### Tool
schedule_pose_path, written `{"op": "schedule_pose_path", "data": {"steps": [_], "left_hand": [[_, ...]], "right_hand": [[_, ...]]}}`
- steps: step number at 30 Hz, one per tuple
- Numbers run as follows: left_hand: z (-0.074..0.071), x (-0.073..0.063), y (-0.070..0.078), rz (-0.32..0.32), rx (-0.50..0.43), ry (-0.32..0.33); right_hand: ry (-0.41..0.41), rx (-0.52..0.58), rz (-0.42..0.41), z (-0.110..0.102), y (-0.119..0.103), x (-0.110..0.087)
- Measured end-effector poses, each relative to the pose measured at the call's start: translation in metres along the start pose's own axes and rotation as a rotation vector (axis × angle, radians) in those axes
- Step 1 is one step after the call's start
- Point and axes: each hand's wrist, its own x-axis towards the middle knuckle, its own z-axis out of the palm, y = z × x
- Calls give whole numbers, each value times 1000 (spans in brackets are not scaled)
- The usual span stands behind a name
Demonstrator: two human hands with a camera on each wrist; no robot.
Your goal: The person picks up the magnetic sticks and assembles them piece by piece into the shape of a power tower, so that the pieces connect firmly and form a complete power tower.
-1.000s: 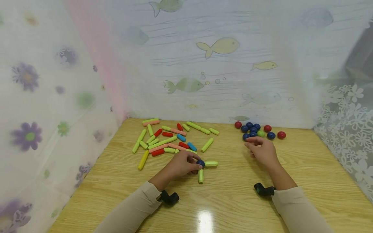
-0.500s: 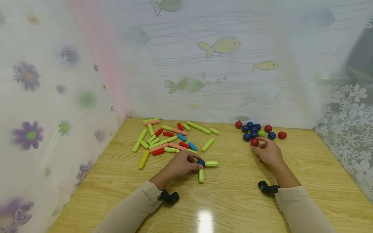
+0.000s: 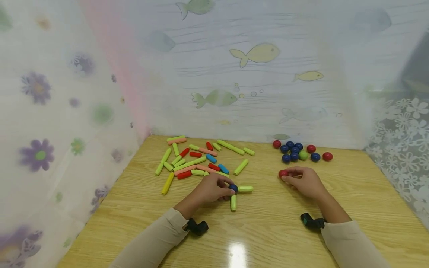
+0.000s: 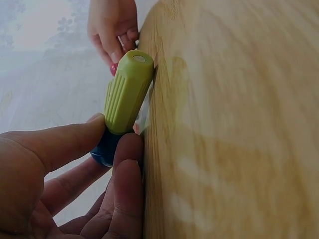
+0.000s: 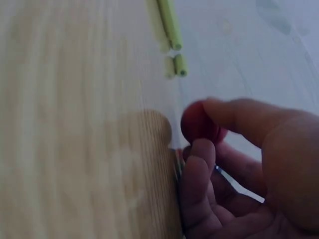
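Note:
My left hand (image 3: 212,188) pinches a dark blue ball (image 3: 233,188) between thumb and fingers, low over the wooden table. Two yellow-green ridged sticks join this ball: one stick (image 3: 246,188) points right, the other stick (image 3: 233,203) points toward me. In the left wrist view, a stick (image 4: 127,92) shows a small silvery disc at its end, and the fingers partly cover the blue ball (image 4: 103,152). To the right, my right hand (image 3: 307,182) holds a red ball (image 3: 283,174) in its fingertips. The right wrist view shows that red ball (image 5: 197,122) gripped by thumb and fingers.
Several loose sticks in green, red, orange, blue and yellow lie at the back left, among them a yellow stick (image 3: 167,183) and a green stick (image 3: 241,167). Blue, red and green balls, such as a green ball (image 3: 303,155), cluster at the back right before a patterned curtain (image 3: 214,67).
My right hand has brought the red ball away from the ball cluster, toward me and slightly left. The left hand keeps its hold on the blue ball in the same place.

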Motion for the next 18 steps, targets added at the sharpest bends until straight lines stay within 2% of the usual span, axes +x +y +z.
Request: {"op": "schedule_pose_path", "data": {"steps": [5, 10, 18], "left_hand": [[0, -1, 0, -1, -5, 0], [0, -1, 0, 1, -5, 0], [0, -3, 2, 4, 2, 3]], "right_hand": [[-111, 75, -53, 19, -16, -6], [-195, 87, -84, 38, -32, -10], [-223, 89, -95, 50, -43, -15]]}}
